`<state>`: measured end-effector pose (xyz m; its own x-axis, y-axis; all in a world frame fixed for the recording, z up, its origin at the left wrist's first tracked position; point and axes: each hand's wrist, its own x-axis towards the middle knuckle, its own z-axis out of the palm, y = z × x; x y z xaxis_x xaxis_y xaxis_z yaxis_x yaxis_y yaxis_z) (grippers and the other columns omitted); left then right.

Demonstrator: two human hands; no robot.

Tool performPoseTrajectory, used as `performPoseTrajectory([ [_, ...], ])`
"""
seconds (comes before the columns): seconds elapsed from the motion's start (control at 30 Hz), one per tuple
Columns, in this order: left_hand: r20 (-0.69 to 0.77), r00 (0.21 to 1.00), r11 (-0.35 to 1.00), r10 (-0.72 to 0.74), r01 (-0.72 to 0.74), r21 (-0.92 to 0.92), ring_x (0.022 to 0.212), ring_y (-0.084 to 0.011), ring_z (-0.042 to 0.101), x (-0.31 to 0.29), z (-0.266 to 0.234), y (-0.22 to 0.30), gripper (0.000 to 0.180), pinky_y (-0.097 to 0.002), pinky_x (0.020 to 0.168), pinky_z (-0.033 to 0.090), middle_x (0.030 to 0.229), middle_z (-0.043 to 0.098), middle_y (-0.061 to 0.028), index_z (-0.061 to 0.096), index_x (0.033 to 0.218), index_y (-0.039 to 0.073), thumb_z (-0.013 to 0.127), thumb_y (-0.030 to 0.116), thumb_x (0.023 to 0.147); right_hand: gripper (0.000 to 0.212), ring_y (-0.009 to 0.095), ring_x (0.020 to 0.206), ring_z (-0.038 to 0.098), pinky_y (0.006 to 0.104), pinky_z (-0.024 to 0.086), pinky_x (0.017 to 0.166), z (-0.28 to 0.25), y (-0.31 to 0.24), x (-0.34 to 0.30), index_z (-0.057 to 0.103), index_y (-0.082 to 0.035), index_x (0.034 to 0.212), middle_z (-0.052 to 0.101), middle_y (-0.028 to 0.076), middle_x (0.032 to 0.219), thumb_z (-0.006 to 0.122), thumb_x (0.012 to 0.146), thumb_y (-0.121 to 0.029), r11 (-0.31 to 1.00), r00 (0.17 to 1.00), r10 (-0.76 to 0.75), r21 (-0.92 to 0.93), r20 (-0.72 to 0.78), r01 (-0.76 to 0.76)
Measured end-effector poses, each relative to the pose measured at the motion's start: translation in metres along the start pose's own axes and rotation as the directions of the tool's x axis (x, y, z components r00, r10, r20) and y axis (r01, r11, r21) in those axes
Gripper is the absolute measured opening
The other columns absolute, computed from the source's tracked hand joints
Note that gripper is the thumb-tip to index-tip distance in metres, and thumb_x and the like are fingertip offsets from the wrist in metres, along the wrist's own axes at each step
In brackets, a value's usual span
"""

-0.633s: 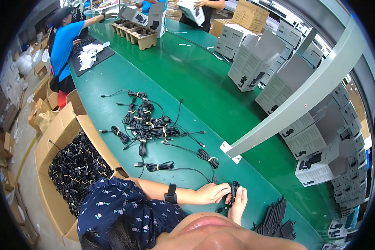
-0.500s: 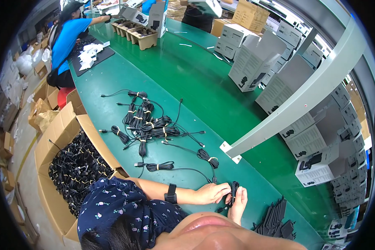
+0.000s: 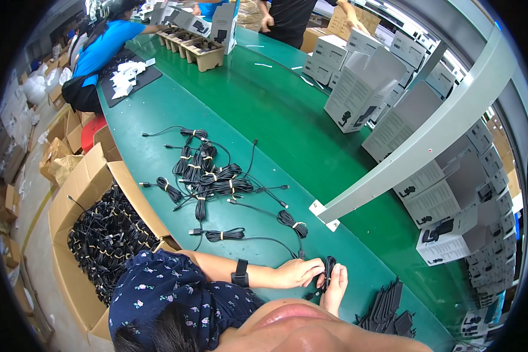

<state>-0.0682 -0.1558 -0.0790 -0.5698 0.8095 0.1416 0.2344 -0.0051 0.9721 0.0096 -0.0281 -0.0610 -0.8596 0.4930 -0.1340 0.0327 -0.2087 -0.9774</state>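
Low in the frame, just right of centre, the left hand [image 3: 299, 273] and the right hand [image 3: 336, 286] meet over the green bench [image 3: 264, 111]. Both are closed on a black cable coil [image 3: 328, 267] held between them: the left hand's fingers curl round its left side, and the right hand grips it from the right and below, with the loop standing up above the fingertips. The left wrist carries a black watch [image 3: 241, 273], and the forearm runs back to a dark flowered sleeve [image 3: 170, 293] at the bottom of the frame.

Just above and left of the hands lie two single bundled cables [image 3: 291, 223] on the bench, one with a loose lead trailing toward the hands. Farther up, near the middle of the frame, is a pile of tied cables [image 3: 208, 176], each bound with a pale tie. At the left edge of the bench an open cardboard box [image 3: 88, 182] is filled with more black cables. At the lower right, near the bench edge, sits a stack of black flat parts [image 3: 387, 305]; what they are I cannot tell. White cartons [image 3: 364, 88] stand along the right side, crossed by a grey slanted beam [image 3: 428, 135]. In the upper left a person in a blue shirt [image 3: 102, 47] works at the far end of the bench.
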Motion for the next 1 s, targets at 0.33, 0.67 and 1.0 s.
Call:
performPoseTrajectory([
  [0.33,0.008,1.0,1.0,-0.008,0.008,0.007,0.048,-0.0184,0.055,-0.0007,-0.0021,0.0008,0.021,-0.0304,0.046,0.043,0.053,0.051,-0.0035,0.047,0.1,0.01,0.034,0.025,0.096,0.021,0.007,0.045,0.045,0.0192,0.035,0.041,-0.0011,0.0049,0.0017,0.048,-0.006,0.085,0.051,0.002,0.061,0.044,0.094,-0.024,1.0,1.0,0.006,0.013,0.002,-0.006],
  [0.67,0.001,1.0,1.0,0.002,-0.002,-0.002,0.047,-0.0186,0.054,-0.0012,-0.0021,0.0016,0.022,-0.0308,0.045,0.042,0.053,0.051,-0.0035,0.047,0.1,0.01,0.033,0.026,0.096,0.021,0.007,0.045,0.045,0.0189,0.035,0.04,-0.0007,0.0033,0.0015,0.048,-0.006,0.085,0.051,0.001,0.061,0.044,0.094,-0.024,1.0,1.0,-0.002,0.001,0.01,0.002],
  [1.0,-0.003,1.0,1.0,0.006,-0.006,-0.005,0.046,-0.019,0.054,-0.001,-0.0001,-0.0023,0.021,-0.0309,0.044,0.042,0.052,0.051,-0.0035,0.047,0.1,0.01,0.033,0.026,0.096,0.021,0.007,0.045,0.045,0.0187,0.035,0.041,0.0006,0.0026,0.0007,0.049,-0.006,0.086,0.051,0.001,0.061,0.044,0.094,-0.025,1.0,1.0,-0.005,0.0,0.005,0.005],
])
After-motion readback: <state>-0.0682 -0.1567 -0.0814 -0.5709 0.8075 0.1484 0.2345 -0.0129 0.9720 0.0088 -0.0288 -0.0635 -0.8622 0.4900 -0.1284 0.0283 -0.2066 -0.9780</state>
